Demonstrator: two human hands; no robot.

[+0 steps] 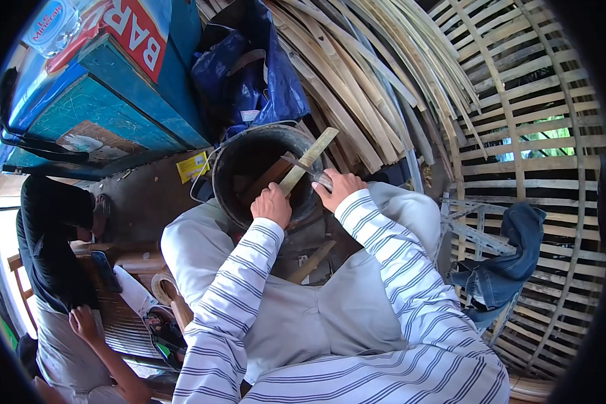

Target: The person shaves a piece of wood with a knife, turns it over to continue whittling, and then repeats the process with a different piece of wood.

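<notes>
My left hand (271,206) is closed around the lower end of a flat bamboo strip (320,146), which slants up and to the right over a dark bucket (223,176). In my right hand (342,188) is a knife (324,180), gripped by its handle. Its blade points left and crosses the strip, apparently touching it, just beyond my left fingers. The bucket stands between my knees, with a brown flat piece partly visible in its shadowed inside. Below the bucket, another piece of wood or bamboo (312,261) lies between my legs.
Many long bamboo strips (357,101) are piled beyond the bucket, beside a blue plastic bag (283,94). A blue wooden box (114,118) stands at left. Another person (57,249) sits at far left. Jeans (498,262) hang by the slatted bamboo wall (545,182) on the right.
</notes>
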